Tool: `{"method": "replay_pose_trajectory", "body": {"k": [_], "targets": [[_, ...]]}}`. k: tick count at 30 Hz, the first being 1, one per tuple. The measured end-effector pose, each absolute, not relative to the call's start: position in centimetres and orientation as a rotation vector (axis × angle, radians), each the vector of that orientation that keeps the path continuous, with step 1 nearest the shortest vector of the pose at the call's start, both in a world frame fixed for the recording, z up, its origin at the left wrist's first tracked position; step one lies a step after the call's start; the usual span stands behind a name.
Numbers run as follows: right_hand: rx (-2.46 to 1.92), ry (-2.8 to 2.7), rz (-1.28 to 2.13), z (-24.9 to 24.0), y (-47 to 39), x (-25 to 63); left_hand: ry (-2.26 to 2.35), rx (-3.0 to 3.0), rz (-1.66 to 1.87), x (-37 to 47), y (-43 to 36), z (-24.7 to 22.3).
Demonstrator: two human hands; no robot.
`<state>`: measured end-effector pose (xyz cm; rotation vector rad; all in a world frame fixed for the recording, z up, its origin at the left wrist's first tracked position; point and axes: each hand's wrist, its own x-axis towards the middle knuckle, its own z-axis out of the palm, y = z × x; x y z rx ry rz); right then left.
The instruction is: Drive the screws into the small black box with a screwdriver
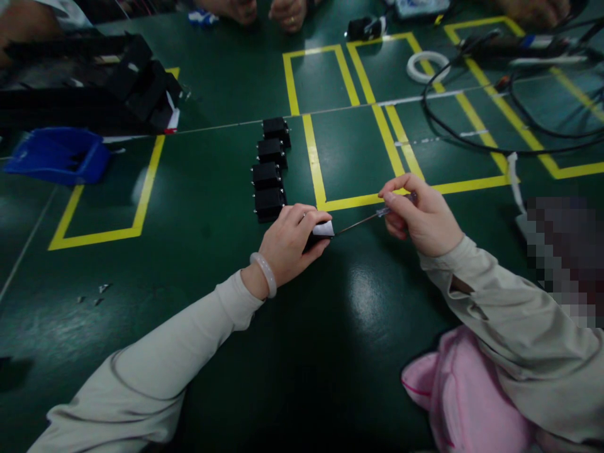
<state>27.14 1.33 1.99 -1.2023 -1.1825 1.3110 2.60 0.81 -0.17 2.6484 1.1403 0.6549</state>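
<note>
My left hand point(293, 242) is wrapped round a small black block point(317, 235) with a white label, low over the green table. In my right hand point(419, 211) is a screwdriver point(357, 223) with a clear handle, held nearly level between thumb and fingers. Its thin shaft points left, and the tip meets the right end of the block. Just beyond my left hand, several similar black blocks point(268, 203) stand in a column, with small metal screws showing at their sides.
Loose screws point(98, 296) lie at the left. A blue bin point(59, 155) and black rack point(94, 94) stand back left. A tape roll point(427, 67) and black cables point(453, 135) occupy the right. A pink cloth item point(467, 396) sits front right. Other people's hands rest at the far edge.
</note>
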Motion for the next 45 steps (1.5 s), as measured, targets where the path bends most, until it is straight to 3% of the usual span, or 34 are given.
{"method": "replay_pose_trajectory", "body": {"k": [45], "targets": [[-1.227,-1.229,1.298,2.42,1.19,27.12,1.142,2.619,0.638,2.60,0.80,-0.02]]}}
